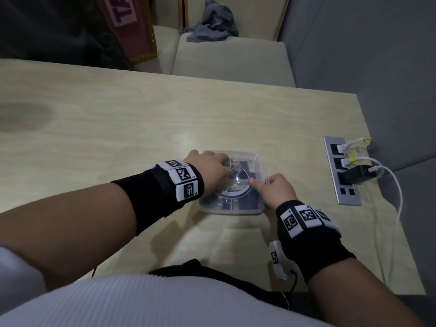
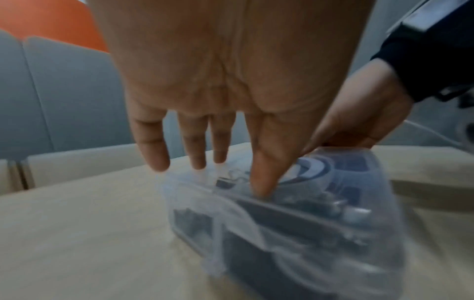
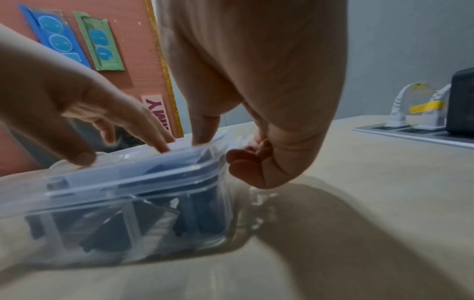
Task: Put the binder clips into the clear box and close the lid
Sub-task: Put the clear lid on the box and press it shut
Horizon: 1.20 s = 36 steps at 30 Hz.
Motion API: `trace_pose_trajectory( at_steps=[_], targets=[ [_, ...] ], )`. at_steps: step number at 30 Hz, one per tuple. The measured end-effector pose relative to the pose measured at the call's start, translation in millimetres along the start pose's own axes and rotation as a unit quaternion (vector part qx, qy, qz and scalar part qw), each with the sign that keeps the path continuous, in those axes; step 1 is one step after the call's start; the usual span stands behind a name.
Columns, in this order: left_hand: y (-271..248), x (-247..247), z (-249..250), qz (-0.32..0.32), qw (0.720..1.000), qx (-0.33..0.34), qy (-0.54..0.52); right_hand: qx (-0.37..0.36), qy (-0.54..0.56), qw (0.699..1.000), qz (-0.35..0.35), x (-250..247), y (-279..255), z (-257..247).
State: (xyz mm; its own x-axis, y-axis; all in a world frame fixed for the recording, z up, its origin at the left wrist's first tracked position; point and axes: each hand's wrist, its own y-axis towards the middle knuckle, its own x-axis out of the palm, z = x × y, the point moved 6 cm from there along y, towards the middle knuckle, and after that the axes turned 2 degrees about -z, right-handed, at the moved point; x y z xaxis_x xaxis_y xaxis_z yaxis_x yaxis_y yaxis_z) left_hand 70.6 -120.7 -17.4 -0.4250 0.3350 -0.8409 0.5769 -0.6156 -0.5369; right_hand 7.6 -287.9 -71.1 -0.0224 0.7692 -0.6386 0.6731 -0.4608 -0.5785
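Fingers of the left hand (image 1: 210,165) lie straight on the lid (image 3: 128,172) of the clear box (image 1: 232,210), while the right hand (image 1: 274,191) presses its thumb on the top, other fingers curled at the right edge, seemingly to seat the lid. Binder clips (image 3: 202,219) lie inside. Bare table (image 1: 118,128) surrounds the box; a power strip (image 1: 342,172) sits well to its right.
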Motion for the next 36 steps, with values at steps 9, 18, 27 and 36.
trace_pose_trajectory(
  at_steps=[9, 18, 27, 36],
  targets=[
    [5, 13, 12, -0.061, 0.997, -0.037, 0.002, -0.01, -0.11, 0.993, 0.045, -6, -7, -16],
    [13, 21, 12, -0.069, 0.997, -0.039, -0.018, -0.069, -0.224, 0.967, 0.099, -3, -20, -33],
    [4, 17, 15, -0.094, 0.995, -0.017, -0.021, -0.055, -0.199, 0.975, 0.086, -6, -22, -34],
    [-9, 14, -1, -0.008, 1.0, 0.002, -0.011, -0.046, -0.248, 0.967, 0.035, -26, -38, -40]
  ],
)
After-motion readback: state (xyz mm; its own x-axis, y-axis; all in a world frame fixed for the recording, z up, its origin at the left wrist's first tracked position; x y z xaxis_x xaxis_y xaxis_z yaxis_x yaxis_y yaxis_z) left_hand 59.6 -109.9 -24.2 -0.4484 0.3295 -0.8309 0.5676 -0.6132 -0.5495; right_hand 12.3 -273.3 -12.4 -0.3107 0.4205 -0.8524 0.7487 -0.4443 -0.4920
